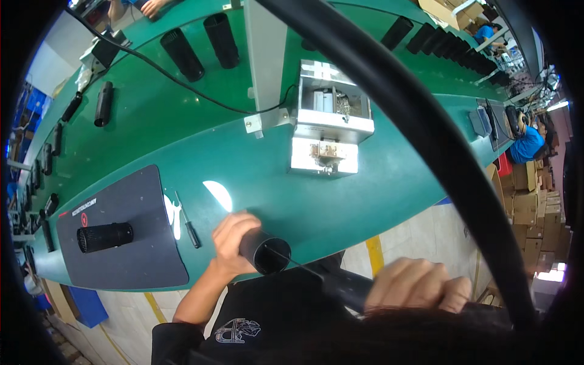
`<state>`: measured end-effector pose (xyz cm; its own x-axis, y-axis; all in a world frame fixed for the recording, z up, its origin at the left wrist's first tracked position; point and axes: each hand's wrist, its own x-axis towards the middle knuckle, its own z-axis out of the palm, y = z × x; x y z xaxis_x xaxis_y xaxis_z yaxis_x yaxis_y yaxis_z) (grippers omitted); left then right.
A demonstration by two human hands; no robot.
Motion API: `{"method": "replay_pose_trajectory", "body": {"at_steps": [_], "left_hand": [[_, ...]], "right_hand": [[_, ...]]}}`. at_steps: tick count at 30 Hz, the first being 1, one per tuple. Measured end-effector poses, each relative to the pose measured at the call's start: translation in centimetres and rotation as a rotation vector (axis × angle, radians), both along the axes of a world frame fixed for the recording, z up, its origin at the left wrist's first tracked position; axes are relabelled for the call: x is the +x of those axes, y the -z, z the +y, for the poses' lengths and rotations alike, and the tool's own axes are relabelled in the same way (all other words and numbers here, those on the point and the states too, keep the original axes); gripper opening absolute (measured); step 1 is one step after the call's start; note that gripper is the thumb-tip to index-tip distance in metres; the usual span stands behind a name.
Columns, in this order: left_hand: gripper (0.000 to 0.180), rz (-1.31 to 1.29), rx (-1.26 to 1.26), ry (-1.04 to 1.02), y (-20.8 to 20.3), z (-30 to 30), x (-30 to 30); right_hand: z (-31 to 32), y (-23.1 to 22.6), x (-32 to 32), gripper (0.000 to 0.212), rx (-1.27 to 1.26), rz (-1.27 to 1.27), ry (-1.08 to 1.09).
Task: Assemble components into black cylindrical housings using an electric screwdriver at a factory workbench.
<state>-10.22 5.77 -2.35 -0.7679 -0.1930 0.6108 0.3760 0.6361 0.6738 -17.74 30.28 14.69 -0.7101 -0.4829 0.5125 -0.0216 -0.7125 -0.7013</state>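
Pale lettering [92, 205] on left mat [143, 258]!
Left hand [234, 240] wraps the black tube [257, 248]; right hand [420, 285] clenches a dark driver [351, 289], tip seemingly inside.

Black shirt [286, 304] at bottom centre, white outline print [238, 331] on its front. Left sleeve [176, 340], lower left: black, short, plain hem. Left hand [234, 240] and right hand [420, 286] both bare.

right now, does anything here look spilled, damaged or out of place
Nothing clearly stands out: the black tube in the left hand shows no evident damage, and the half-moon white patch on the green bench looks like glare, not a spill.
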Motion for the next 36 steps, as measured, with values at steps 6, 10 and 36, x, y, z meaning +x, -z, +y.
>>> {"method": "replay_pose_trajectory", "body": {"at_steps": [6,10,36], "left_hand": [[0.04,0.042,-0.005,-0.027,0.4,-0.1,0.1],[0.037,0.044,0.002,-0.054,0.8,0.0,0.8],[0.051,0.07,-0.08,-0.224,1.2,0.5,0.6]], "right_hand": [[-2.2,2.7,-0.1,0.014,0.014,0.051,0.067],[-2.8,3.9,0.4,0.012,0.026,0.062,0.084],[0.1,-1.7,1.1,0.015,0.724,1.054,0.666]]}}
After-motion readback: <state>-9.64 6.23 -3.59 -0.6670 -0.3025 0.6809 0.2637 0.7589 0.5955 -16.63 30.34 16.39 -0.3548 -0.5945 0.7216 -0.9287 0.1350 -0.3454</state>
